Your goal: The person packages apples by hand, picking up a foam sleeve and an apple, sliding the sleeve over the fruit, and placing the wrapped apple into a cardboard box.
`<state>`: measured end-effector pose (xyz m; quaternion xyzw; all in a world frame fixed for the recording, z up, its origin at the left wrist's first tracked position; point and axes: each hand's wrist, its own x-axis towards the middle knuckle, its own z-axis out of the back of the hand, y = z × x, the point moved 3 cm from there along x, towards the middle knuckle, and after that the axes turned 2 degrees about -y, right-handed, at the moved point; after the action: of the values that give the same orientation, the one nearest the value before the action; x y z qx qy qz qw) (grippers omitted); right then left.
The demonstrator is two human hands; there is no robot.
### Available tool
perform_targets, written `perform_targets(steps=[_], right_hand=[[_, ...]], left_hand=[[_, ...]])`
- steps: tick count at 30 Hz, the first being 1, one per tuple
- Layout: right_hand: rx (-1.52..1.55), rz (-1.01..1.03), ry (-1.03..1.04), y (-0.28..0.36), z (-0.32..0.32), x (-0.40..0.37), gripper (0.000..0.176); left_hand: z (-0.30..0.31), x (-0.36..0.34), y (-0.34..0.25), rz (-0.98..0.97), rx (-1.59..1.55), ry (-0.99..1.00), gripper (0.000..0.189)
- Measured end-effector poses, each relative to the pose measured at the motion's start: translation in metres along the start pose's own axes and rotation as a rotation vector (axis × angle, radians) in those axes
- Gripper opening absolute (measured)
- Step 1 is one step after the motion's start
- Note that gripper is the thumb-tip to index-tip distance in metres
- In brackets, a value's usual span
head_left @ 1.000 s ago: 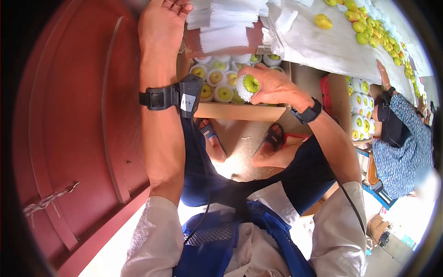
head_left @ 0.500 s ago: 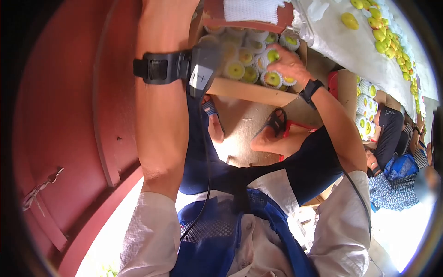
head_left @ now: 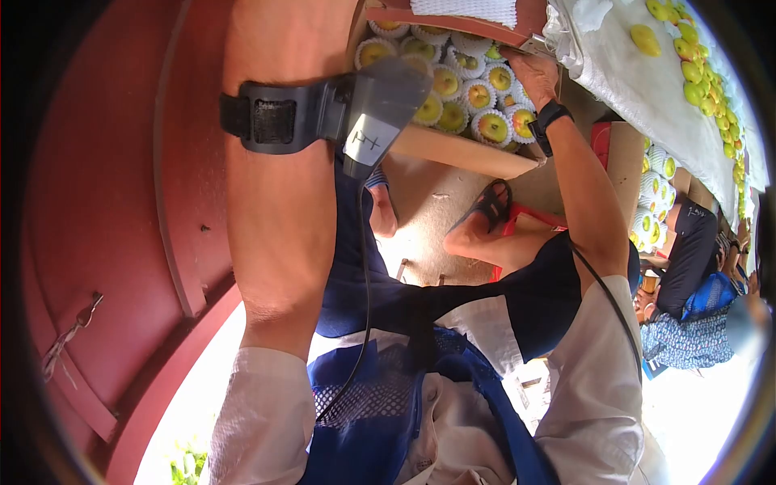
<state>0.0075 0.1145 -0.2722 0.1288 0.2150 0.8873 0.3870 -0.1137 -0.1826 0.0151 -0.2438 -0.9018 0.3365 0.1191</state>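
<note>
A cardboard box (head_left: 453, 151) holds several green-yellow apples (head_left: 478, 96) in white foam nets, set closely together. At the box's far right corner is my right hand (head_left: 537, 77), its visible fingers stretched out toward the upper left beside the netted apples. Part of its fingertips is hidden near the reddish flap (head_left: 477, 28), and I see nothing held in it. My left forearm (head_left: 279, 210) reaches up past the box's left side, and the hand lies beyond the top edge. A black strapped device (head_left: 380, 109) on that forearm covers some apples.
White foam net (head_left: 465, 10) lies over the flap. To the right, loose apples (head_left: 693, 71) rest on a white-covered surface (head_left: 638, 81). Another box of netted apples (head_left: 653, 194) stands below it, near a co-worker (head_left: 687, 331). A red panel (head_left: 105, 202) rises on the left.
My right hand has left the apple it was touching and moved up and right to the box's corner. The view has shifted slightly. The left arm stays raised.
</note>
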Motion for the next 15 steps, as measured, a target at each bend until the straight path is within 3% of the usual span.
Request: perform_targets(steps=[4, 7, 9, 13, 15], right_hand=[[-0.105, -0.026, 0.151, 0.013, 0.013, -0.01, 0.061], [-0.034, 0.136, 0.152, 0.013, 0.022, -0.012, 0.062], [-0.333, -0.031, 0.35, 0.022, 0.032, -0.006, 0.059], [-0.314, -0.058, 0.343, 0.022, 0.027, -0.008, 0.06], [-0.389, 0.054, 0.27, 0.032, 0.022, -0.008, 0.059]], left_hand=[[-0.001, 0.002, 0.002, 0.01, 0.009, -0.017, 0.023], [-0.002, 0.003, 0.001, 0.013, 0.008, -0.028, 0.023], [-0.001, 0.003, 0.001, 0.012, 0.009, -0.033, 0.024], [-0.003, 0.003, 0.0, 0.015, 0.011, -0.034, 0.024], [-0.004, 0.004, 0.001, 0.014, 0.015, -0.036, 0.024]])
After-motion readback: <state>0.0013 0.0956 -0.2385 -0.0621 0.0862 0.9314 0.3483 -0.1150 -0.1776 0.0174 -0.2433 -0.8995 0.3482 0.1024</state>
